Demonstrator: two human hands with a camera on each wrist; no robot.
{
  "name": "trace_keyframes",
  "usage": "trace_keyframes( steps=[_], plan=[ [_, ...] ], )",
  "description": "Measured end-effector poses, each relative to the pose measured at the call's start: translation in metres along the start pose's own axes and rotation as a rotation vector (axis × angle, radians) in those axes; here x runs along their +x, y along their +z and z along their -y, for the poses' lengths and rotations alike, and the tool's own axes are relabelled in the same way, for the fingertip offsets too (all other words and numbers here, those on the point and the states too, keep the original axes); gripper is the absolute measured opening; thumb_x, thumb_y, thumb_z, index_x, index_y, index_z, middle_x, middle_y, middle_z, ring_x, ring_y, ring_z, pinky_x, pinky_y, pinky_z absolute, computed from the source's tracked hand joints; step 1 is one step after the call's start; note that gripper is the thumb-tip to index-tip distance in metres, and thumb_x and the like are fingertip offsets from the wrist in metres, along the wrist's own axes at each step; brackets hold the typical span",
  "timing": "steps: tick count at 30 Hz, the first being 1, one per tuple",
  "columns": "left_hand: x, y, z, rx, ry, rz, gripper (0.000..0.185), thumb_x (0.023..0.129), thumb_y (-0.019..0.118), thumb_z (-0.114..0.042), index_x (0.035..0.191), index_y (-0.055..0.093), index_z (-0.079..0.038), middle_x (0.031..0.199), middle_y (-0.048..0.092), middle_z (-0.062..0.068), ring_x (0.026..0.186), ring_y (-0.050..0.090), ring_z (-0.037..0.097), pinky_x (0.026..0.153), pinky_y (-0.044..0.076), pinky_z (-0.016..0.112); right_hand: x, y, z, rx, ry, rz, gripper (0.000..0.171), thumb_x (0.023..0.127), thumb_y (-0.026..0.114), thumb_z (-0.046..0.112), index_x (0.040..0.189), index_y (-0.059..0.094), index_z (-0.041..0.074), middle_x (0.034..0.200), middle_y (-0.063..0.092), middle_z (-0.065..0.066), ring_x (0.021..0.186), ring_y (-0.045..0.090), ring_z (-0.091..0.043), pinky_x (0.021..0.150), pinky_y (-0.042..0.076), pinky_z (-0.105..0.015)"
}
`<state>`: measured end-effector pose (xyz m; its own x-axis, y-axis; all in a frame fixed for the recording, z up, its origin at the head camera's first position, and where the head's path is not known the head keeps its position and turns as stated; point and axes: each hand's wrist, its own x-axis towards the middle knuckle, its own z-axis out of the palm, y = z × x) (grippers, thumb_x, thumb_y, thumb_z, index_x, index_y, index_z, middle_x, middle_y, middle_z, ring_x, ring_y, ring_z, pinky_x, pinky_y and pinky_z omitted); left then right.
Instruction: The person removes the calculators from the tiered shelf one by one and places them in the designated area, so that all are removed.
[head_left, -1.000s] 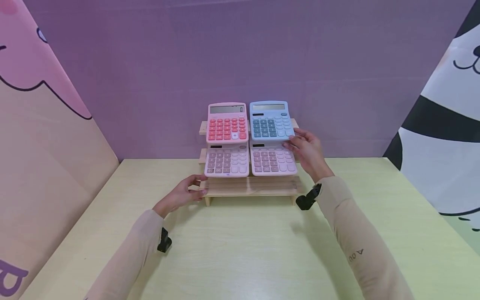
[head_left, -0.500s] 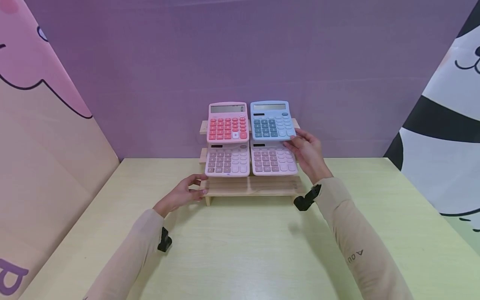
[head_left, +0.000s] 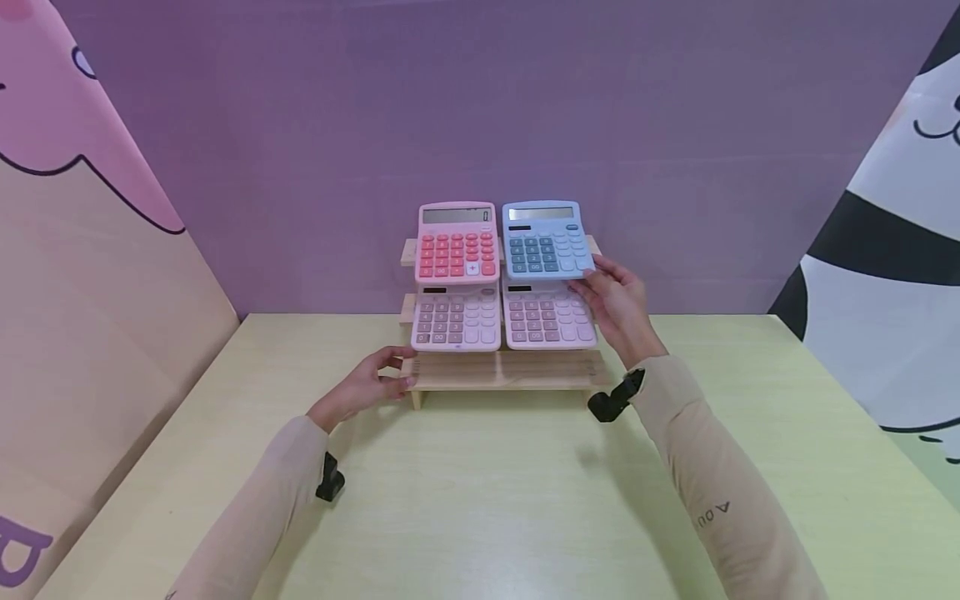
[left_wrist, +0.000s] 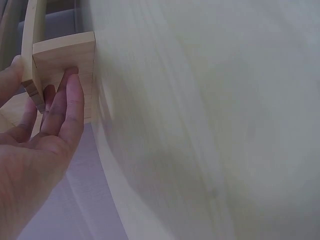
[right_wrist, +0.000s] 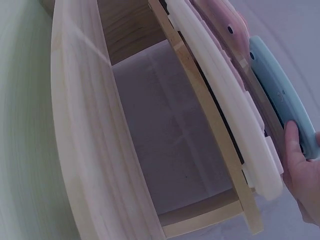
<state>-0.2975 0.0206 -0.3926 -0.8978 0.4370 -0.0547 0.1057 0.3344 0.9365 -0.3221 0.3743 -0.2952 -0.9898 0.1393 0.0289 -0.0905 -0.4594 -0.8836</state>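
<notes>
Here we see the left hand (head_left: 365, 388) gripping the lower left corner of the wooden tiered rack (head_left: 502, 372) on the pale green table (head_left: 480, 500), thumb and fingers curled round it, while the right hand (head_left: 617, 304) pinches the blue calculator (head_left: 545, 240) at its lower right corner on the top tier, beside the pink calculator (head_left: 457, 242).

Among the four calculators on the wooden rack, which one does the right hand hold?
The blue calculator, at the top right of the rack. It is the only blue one; the right hand grips its lower right corner. The other three are pink.
</notes>
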Motion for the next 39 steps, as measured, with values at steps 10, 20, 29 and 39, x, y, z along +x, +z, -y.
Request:
trace_keyframes(
  steps=[10,20,29,39],
  plan=[
    [-0.003,0.001,-0.005,0.002,-0.012,-0.001,0.051,0.089,0.059,-0.011,0.134,0.036,-0.004,0.12,0.04,0.02,0.087,0.057,0.02,0.085,0.053,0.038,-0.003,0.0,0.003,0.005,0.008,0.01,0.048,0.091,0.045,-0.005,0.138,0.036,0.003,0.138,0.036,-0.012,0.122,0.044,-0.023,0.101,0.041,-0.033],
    [-0.004,0.001,-0.004,-0.007,0.009,0.006,0.051,0.089,0.058,-0.009,0.134,0.036,-0.003,0.12,0.039,0.021,0.088,0.058,0.02,0.085,0.053,0.04,-0.006,-0.005,0.007,0.071,-0.009,0.029,0.049,0.09,0.048,-0.006,0.137,0.036,0.0,0.125,0.044,-0.009,0.114,0.05,-0.021,0.102,0.039,-0.033],
    [-0.002,-0.001,0.0,-0.012,-0.004,0.007,0.052,0.089,0.059,-0.011,0.135,0.036,-0.004,0.122,0.039,0.021,0.089,0.058,0.022,0.087,0.052,0.041,-0.007,-0.013,0.015,0.047,-0.03,0.005,0.048,0.09,0.046,-0.007,0.136,0.035,-0.001,0.12,0.045,-0.008,0.108,0.052,-0.018,0.097,0.044,-0.029],
    [-0.001,0.0,0.002,-0.004,-0.014,0.008,0.052,0.089,0.06,-0.014,0.135,0.036,-0.006,0.122,0.039,0.02,0.09,0.058,0.022,0.086,0.053,0.038,-0.01,-0.032,0.022,0.0,-0.043,0.009,0.051,0.089,0.048,-0.007,0.138,0.033,0.0,0.122,0.044,-0.007,0.11,0.051,-0.018,0.1,0.041,-0.03]
  ],
)
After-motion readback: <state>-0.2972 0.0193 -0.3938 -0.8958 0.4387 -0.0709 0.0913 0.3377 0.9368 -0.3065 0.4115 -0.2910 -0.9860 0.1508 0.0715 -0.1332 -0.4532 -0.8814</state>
